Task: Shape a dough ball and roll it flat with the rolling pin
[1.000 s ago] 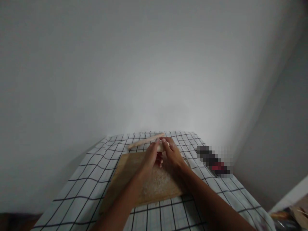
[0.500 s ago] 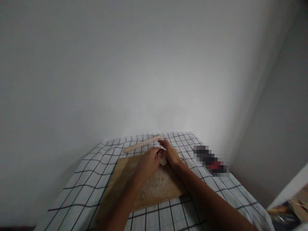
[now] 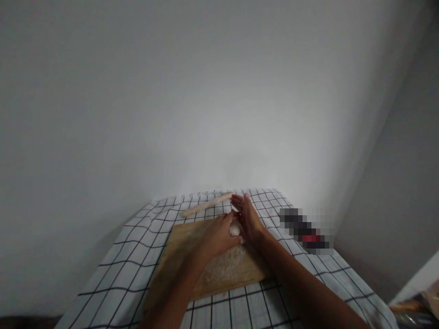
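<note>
A small pale ball of dough [image 3: 235, 229] sits between my two hands over the far right part of a floured wooden board [image 3: 236, 282]. My left hand [image 3: 218, 236] curves round its left side, with the thumb on the near side and the fingers behind. Opposite it, my right hand [image 3: 253, 223] stands on edge, its fingers stretched forward and its palm turned to the dough. White flour [image 3: 222, 268] is spread on the board below them. Whether the dough rests on the board is hidden by the hands.
A light wooden rolling pin [image 3: 207, 204] lies slantwise behind the board. White cloth with dark checks [image 3: 132, 256] covers the table, which meets a pale wall [image 3: 219, 114]. A pixelated dark and red object [image 3: 308, 232] lies at the right edge.
My left hand has turned, bringing its thumb round the near side of the dough. The right hand's fingers have spread forward, and more of the dough shows. The view has shifted slightly.
</note>
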Demonstrator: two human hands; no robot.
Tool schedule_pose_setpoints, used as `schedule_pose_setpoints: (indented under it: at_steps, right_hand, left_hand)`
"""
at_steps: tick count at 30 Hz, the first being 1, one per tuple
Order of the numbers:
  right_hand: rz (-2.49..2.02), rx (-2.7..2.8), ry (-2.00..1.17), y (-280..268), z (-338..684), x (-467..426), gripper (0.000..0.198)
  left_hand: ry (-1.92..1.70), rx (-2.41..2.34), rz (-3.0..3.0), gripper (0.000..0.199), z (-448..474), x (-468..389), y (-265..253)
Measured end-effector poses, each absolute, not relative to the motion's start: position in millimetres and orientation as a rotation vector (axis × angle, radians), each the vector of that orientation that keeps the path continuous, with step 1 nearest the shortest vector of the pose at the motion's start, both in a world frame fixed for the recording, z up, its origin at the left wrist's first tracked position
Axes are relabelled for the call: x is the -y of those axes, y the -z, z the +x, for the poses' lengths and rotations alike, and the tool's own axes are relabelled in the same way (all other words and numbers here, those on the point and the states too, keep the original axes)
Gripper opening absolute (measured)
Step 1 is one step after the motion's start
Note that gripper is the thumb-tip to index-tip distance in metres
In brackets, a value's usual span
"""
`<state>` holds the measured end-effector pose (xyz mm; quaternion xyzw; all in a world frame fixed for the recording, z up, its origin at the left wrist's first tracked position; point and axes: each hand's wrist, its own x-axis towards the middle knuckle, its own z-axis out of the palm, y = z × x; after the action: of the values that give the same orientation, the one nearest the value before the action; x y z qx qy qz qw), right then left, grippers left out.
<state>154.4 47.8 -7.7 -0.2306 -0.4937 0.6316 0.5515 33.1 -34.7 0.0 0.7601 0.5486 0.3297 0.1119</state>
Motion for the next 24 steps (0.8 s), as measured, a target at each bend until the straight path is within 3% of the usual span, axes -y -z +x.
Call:
schedule_pose_setpoints:
  at_steps: [5,17,24]
  right_hand:
    - [-0.583,1.151,-1.431,7,156,-47,0.06]
    - [-0.636,1.207,-1.426,9,157,-46,0.06]
    - [-0.665,1.2,-1.427,9,156,-43,0.06]
  left_hand:
    - [-1.015,-1.619,2.241,0.068,31,36,-5]
    - [-0.925,-1.678,2.249,0.063,18,36,-7]
    - [-0.889,-1.596,2.177,0.049,12,43,-15]
